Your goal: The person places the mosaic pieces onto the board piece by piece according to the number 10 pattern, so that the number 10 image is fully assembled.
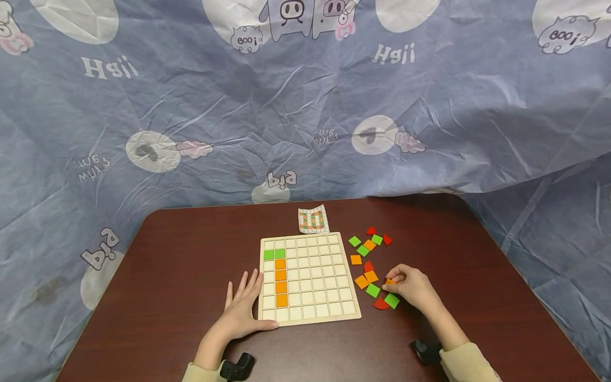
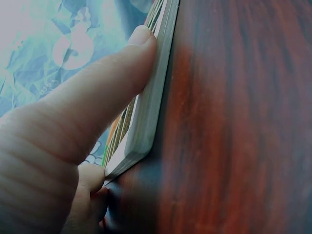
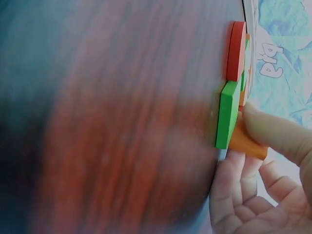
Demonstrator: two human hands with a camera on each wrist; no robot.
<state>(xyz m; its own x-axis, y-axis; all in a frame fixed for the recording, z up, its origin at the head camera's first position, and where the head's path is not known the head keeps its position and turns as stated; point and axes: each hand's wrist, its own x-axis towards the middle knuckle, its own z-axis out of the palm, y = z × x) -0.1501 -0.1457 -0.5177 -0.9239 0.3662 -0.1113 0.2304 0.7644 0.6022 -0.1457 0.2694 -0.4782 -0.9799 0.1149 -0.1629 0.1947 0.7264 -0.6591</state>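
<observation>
Hands: L (image 1: 240, 312) splayed, R (image 1: 411, 286) pinching orng sq (image 1: 390, 282). Board (image 1: 316, 280): 2 grn (image 1: 280, 253), 4 orng sqs (image 1: 281, 287).

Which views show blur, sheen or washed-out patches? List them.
Head: mostly crisp, a dull sheen on the near tabletop; left wrist: backdrop cloth washed out toward the upper left corner; right wrist: tabletop blurred, dark at the left edge, green tile sharper.

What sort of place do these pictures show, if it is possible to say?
Probably an indoor corner arranged for tabletop play: a cartoon-printed cloth hangs behind a dark, wood-grained table, which bears a gridded board and loose coloured tiles.
</observation>
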